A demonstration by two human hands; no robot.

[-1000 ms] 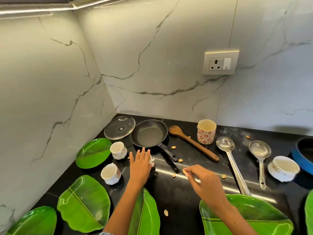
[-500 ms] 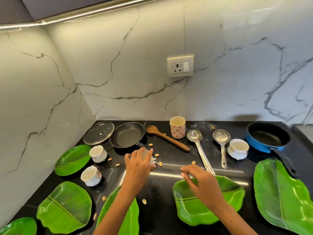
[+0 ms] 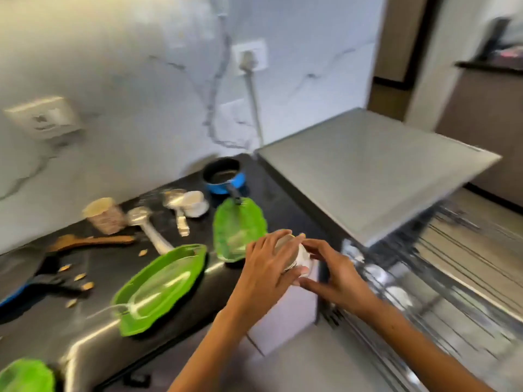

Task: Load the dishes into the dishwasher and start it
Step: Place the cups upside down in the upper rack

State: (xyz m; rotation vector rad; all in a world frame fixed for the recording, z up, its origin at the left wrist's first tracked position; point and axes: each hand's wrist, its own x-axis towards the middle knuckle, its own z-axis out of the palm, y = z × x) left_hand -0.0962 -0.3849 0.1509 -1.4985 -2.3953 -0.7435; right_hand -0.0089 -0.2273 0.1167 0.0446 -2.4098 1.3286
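Head view: we grip the cup (image 3: 294, 254) with the left hand (image 3: 264, 267) curled around it; the right hand (image 3: 336, 274) steadies its far side, grip unclear. It sits mid-frame, the rack (image 3: 441, 292) at 3 o'clock, ready for loading.

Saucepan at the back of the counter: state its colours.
The saucepan is blue outside, black inside, with a dark handle; the head view shows it.
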